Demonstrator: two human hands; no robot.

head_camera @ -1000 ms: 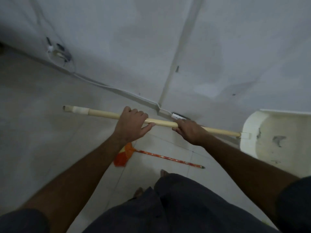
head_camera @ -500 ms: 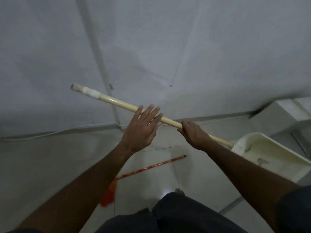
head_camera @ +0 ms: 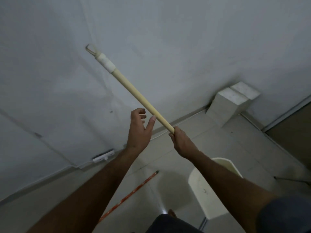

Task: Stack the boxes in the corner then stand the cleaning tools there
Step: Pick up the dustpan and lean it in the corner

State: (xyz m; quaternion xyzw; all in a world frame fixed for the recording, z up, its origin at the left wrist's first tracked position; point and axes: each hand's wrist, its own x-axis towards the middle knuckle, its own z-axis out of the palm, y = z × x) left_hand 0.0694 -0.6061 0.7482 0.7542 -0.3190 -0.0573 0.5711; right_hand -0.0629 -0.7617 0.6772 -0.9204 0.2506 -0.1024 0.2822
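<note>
Pale grey walls meet a light tiled floor in a dim room, and two white boxes sit stacked together in the corner at the right, touching both the wall and the floor. One person stands over the scene with two bare forearms reaching forward. The right hand is clenched round one cream pole, gripping it low on its length; the pole slants up and to the left, its upper end wrapped in white tape with a small hook past the tape. The left hand is released, fingers loosely curved and thumb raised, just beside the pole; whether the thumb tip touches it cannot be told. Below the right forearm hangs one cream dustpan, seemingly at the pole's lower end, though the join is hidden by the arm. One red-and-white stick lies on the floor between the forearms, well apart from the boxes. One white power strip lies at the foot of the left wall, with a cable running along the skirting. Dark clothing and one bare toe show at the bottom edge.
</note>
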